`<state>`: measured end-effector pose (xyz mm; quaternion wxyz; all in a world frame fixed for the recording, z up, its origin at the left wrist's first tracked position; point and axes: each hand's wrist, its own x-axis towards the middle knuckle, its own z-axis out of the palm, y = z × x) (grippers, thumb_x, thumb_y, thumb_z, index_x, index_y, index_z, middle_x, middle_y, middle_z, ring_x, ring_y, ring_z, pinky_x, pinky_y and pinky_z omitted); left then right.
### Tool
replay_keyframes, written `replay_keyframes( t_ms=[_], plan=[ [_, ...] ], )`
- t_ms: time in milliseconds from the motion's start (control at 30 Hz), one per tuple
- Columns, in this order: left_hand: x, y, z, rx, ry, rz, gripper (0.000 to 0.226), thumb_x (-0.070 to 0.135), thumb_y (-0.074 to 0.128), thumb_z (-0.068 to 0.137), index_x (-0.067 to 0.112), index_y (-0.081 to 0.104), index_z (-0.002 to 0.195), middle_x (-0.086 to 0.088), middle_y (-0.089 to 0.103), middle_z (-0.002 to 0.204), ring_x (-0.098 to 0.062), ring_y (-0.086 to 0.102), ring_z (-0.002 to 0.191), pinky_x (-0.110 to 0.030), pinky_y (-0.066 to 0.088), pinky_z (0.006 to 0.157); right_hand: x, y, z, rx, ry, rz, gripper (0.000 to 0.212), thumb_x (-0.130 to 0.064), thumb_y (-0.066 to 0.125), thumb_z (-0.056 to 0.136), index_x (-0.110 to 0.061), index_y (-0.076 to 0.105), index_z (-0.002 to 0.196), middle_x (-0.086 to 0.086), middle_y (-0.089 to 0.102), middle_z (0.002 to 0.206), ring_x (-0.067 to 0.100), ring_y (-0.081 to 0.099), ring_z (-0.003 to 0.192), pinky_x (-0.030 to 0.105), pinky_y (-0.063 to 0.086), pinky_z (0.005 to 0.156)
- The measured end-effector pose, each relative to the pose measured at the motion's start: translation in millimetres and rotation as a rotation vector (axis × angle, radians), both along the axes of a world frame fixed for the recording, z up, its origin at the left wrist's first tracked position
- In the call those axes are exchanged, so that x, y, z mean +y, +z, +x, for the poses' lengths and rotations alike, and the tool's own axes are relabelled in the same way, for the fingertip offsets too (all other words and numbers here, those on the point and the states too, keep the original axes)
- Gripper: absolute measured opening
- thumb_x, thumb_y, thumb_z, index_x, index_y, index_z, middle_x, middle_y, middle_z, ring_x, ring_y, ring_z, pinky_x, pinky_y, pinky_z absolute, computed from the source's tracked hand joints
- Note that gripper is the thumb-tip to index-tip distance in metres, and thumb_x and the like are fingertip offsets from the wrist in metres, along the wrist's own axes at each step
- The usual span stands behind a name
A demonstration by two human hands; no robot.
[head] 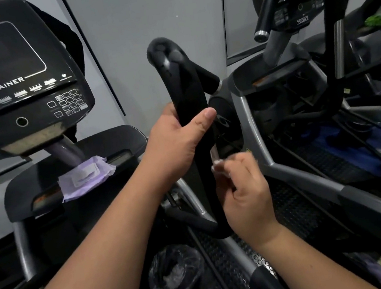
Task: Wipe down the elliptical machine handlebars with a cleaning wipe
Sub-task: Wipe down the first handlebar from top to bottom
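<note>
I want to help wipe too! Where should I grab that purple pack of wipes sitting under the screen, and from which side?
Take the purple pack of wipes by its near crinkled edge, reaching from the front, the person's side. It lies flat on the black tray, and the console post stands right behind it, blocking that side. Pinch the edge with thumb and fingers, away from the white flap on top, so it stays closed.

Wall point(140, 15): grey panels, dark vertical joint strips. Floor point(292, 203): black studded rubber matting. Second machine point(317, 38), right: black looped bar, grey frame, small console. Bin bag point(177, 275), black, low centre on the floor. Blue cloth point(347, 143) under the right machine. Lighting dim, even.
</note>
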<state>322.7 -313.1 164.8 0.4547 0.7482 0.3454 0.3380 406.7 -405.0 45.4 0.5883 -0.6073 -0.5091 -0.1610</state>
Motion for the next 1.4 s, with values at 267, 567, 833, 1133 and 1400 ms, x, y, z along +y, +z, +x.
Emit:
replay_keyframes(
  t_ms=[267, 567, 833, 1133, 1400],
  plan=[
    [3, -4, 1, -0.025, -0.022, -0.012, 0.038, 0.047, 0.072, 0.088, 0.023, 0.061, 0.116, 0.012, 0.071, 0.095, 0.006, 0.068, 0.084, -0.013, 0.05, 0.072, 7, 9, 8, -0.184, -0.045, -0.006, 0.01, 0.007, 0.061, 0.093, 0.008, 0.069, 0.087, 0.018, 0.057, 0.085, 0.033, 0.057, 0.075, 0.043, 0.051, 0.065],
    [5, -4, 0, -0.033, -0.045, -0.034, 0.04, 0.046, 0.073, 0.088, 0.023, 0.061, 0.118, 0.011, 0.071, 0.098, 0.001, 0.07, 0.087, -0.016, 0.051, 0.074, 6, 15, 6, -0.394, -0.034, -0.068, 0.012, 0.011, 0.064, 0.086, 0.004, 0.065, 0.076, 0.018, 0.056, 0.081, 0.031, 0.049, 0.072, 0.041, 0.043, 0.062],
    [5, -2, 0, -0.02, -0.049, -0.032, 0.038, 0.046, 0.073, 0.088, 0.023, 0.061, 0.116, 0.009, 0.071, 0.097, -0.002, 0.07, 0.088, -0.018, 0.053, 0.075, 10, 27, 6, -0.296, -0.051, -0.016, 0.019, 0.016, 0.062, 0.084, 0.003, 0.059, 0.071, 0.016, 0.053, 0.08, 0.029, 0.047, 0.071, 0.034, 0.038, 0.062],
    [6, -3, -2, -0.049, -0.066, -0.055, 0.047, 0.052, 0.074, 0.082, 0.025, 0.06, 0.117, 0.008, 0.073, 0.102, -0.007, 0.072, 0.096, -0.027, 0.056, 0.086, 11, 17, 10, -0.089, 0.011, 0.021, 0.011, 0.013, 0.059, 0.087, 0.007, 0.066, 0.093, 0.016, 0.056, 0.09, 0.031, 0.058, 0.08, 0.043, 0.053, 0.072],
    [9, -8, 1, -0.088, -0.073, -0.069, 0.031, 0.046, 0.073, 0.085, 0.028, 0.062, 0.109, 0.018, 0.07, 0.084, 0.003, 0.067, 0.078, -0.017, 0.049, 0.07, 11, 23, 13, 0.135, 0.076, 0.056, 0.022, 0.015, 0.058, 0.084, 0.002, 0.066, 0.099, 0.008, 0.058, 0.099, 0.011, 0.06, 0.091, 0.017, 0.048, 0.082]
  ],
)
